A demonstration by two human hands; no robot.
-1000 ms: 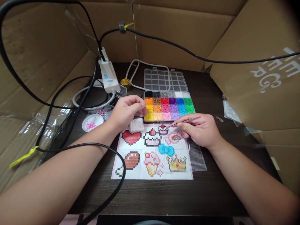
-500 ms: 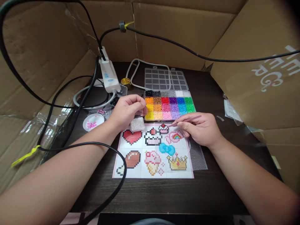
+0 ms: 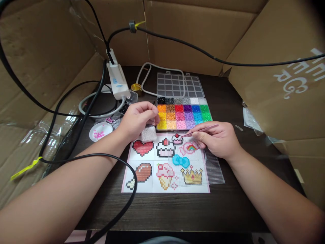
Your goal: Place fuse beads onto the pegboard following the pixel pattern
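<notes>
A pattern sheet (image 3: 152, 184) with pixel pictures lies on the dark table under a clear pegboard (image 3: 215, 171). A blue bead bow (image 3: 180, 161) sits on it. My right hand (image 3: 218, 140) is closed on pink tweezers (image 3: 201, 129), whose tip points left at the small cupcake picture (image 3: 177, 138). My left hand (image 3: 137, 120) is closed in a pinch on a small clear bag of white beads (image 3: 148, 134), which hangs at the sheet's top edge. Behind both hands lies the open bead box (image 3: 184, 113) with coloured compartments.
A white dish with pink beads (image 3: 100, 131) stands at the left. Black and grey cables and a white adapter (image 3: 117, 79) crowd the back left; one black cable crosses my left forearm. Cardboard walls surround the table. The box's clear lid (image 3: 179, 85) lies open behind it.
Almost nothing has moved. Both hands hold their places; the view has shifted slightly.
</notes>
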